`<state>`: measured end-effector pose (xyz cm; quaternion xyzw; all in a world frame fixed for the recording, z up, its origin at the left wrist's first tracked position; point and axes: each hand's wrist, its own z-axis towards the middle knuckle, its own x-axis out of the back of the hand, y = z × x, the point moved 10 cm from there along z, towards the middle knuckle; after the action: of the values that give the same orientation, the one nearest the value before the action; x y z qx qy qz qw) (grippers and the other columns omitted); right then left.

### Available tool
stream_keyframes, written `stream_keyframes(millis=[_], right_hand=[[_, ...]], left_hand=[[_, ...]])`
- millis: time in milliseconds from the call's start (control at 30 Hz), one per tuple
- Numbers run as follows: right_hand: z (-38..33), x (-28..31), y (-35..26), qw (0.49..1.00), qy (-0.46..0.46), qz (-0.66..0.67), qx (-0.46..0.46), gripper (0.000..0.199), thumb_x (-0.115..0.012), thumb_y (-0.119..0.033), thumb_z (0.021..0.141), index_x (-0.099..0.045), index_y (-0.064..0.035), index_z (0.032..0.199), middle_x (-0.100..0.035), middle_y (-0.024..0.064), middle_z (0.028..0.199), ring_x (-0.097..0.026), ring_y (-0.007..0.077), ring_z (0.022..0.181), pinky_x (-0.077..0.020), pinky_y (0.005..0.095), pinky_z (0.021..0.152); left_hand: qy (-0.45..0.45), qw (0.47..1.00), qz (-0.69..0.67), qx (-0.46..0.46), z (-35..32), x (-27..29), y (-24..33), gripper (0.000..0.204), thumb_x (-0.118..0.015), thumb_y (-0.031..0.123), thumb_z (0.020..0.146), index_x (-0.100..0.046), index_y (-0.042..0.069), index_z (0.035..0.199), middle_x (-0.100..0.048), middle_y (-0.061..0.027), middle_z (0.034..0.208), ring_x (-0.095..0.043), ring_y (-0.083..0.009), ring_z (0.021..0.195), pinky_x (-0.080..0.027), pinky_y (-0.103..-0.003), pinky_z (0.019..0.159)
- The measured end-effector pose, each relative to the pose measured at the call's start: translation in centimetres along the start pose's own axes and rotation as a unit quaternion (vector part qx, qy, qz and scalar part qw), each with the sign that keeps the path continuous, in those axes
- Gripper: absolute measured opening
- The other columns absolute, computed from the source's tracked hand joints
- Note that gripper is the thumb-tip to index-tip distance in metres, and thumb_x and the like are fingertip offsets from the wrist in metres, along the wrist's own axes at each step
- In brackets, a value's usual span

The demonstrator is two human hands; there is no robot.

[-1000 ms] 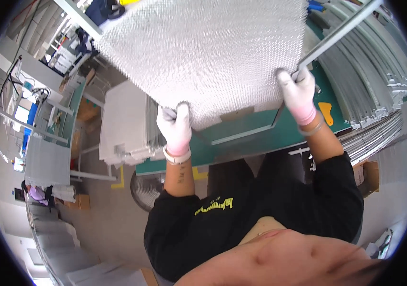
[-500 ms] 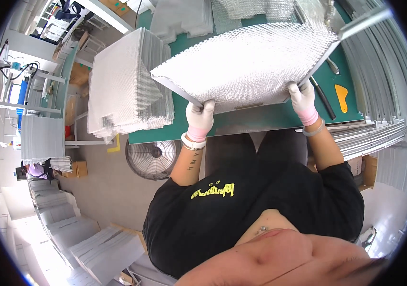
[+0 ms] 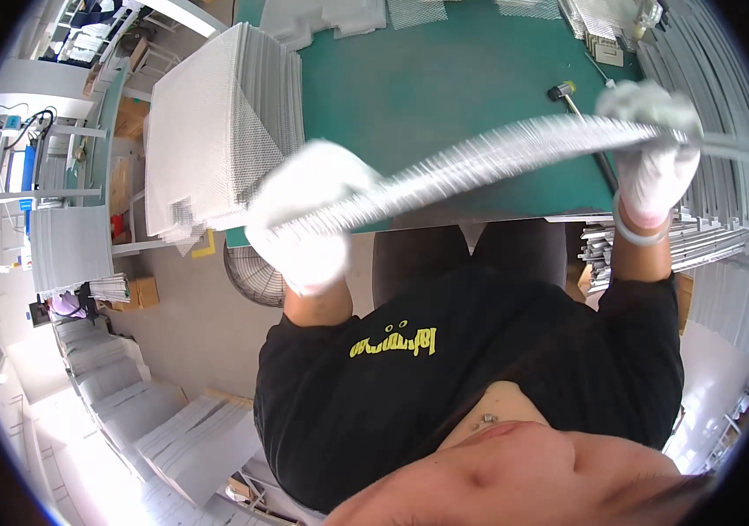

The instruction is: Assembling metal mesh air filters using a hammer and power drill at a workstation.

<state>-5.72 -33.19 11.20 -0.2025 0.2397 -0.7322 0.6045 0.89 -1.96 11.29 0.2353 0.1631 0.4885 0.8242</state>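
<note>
In our left hand (image 3: 308,210) we hold one end of the silvery mesh panel (image 3: 479,158), the gloved fingers closed around it though blurred, and our right hand (image 3: 650,140) grips the other end, so the panel spans the gap between both hands, seen nearly edge-on and lifted over the near part of the counter (image 3: 444,79). It looks bowed and springy, so we do well to pinch the ends evenly and not squeeze them toward each other, or the mesh may crease. Our right hand sits farther out than the left; bringing the two level should keep the panel from twisting. A pale bar (image 3: 734,147) runs outward from our right hand, too smeared for us to tell how it joins the panel, and it calls for a wide berth from the grey strips (image 3: 720,96) beyond that hand. Left of the right hand lies a hammer (image 3: 560,90), partly behind the panel, which we should avoid snagging. Just beyond and left of our left hand stands a stack of mesh sheets (image 3: 195,123); we guard its edges from our elbow. Farthest off, loose mesh pieces (image 3: 418,10) line the counter's far side.
</note>
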Motion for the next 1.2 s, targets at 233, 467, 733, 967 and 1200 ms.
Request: stream_keyframes(millis=[233, 467, 733, 967, 1200], right_hand=[[-6.7, -2.0, -6.1, 0.974, -0.143, 0.121, 0.127, 0.021, -0.060, -0.023, 0.098, -0.048, -0.0108, 0.086, -0.060, 0.0060, 0.083, -0.060, 0.0115, 0.057, -0.0380, 0.0225, 0.040], [-9.0, -2.4, -7.0, 0.966, -0.154, 0.130, 0.161, 0.024, -0.038, -0.013, 0.106, -0.047, -0.0039, 0.086, -0.064, 0.0181, 0.091, -0.063, 0.0151, 0.054, -0.0388, 0.0213, 0.035], [-8.3, -2.2, -7.4, 0.961, -0.141, 0.164, 0.172, 0.039, -0.041, -0.009, 0.099, -0.039, -0.0071, 0.060, -0.060, 0.0172, 0.072, -0.057, 0.0133, 0.044, -0.0311, 0.0194, 0.033], [-7.7, -2.5, -7.7, 0.963, -0.168, 0.142, 0.157, 0.033, -0.058, -0.011, 0.065, -0.029, -0.0109, 0.049, -0.059, 0.0158, 0.067, -0.057, 0.0140, 0.044, -0.0295, 0.0210, 0.032], [-8.0, -2.3, -7.7, 0.971, -0.046, 0.162, 0.171, 0.031, -0.057, -0.010, 0.072, -0.032, -0.0094, 0.053, -0.059, 0.0167, 0.067, -0.060, 0.0158, 0.046, -0.0304, 0.0221, 0.031]], left_hand=[[-0.428, 0.891, -0.127, 0.080, -7.7, -6.7, -1.7, 0.031, -0.063, 0.019, 0.090, -0.067, 0.005, 0.117, -0.066, -0.0181, 0.120, -0.064, -0.0323, 0.110, -0.050, -0.045, 0.096], [-0.459, 0.826, 0.196, 0.260, -15.4, -3.4, -13.4, 0.051, -0.069, 0.019, 0.083, -0.060, 0.011, 0.133, -0.060, -0.0142, 0.135, -0.055, -0.0350, 0.126, -0.040, -0.048, 0.109], [-0.456, 0.798, 0.300, 0.255, -16.2, -1.5, -14.2, 0.044, -0.065, 0.008, 0.079, -0.065, 0.011, 0.123, -0.064, -0.0103, 0.119, -0.056, -0.0322, 0.113, -0.040, -0.046, 0.107], [-0.396, 0.801, 0.340, 0.292, -12.5, -0.2, -15.3, 0.036, -0.053, -0.002, 0.079, -0.067, 0.004, 0.112, -0.064, -0.0138, 0.094, -0.061, -0.0325, 0.087, -0.049, -0.043, 0.093], [-0.542, 0.788, 0.023, 0.293, -13.7, -12.8, -18.9, 0.047, -0.046, 0.023, 0.101, -0.052, -0.005, 0.137, -0.062, -0.0227, 0.128, -0.055, -0.0388, 0.125, -0.042, -0.044, 0.111]])
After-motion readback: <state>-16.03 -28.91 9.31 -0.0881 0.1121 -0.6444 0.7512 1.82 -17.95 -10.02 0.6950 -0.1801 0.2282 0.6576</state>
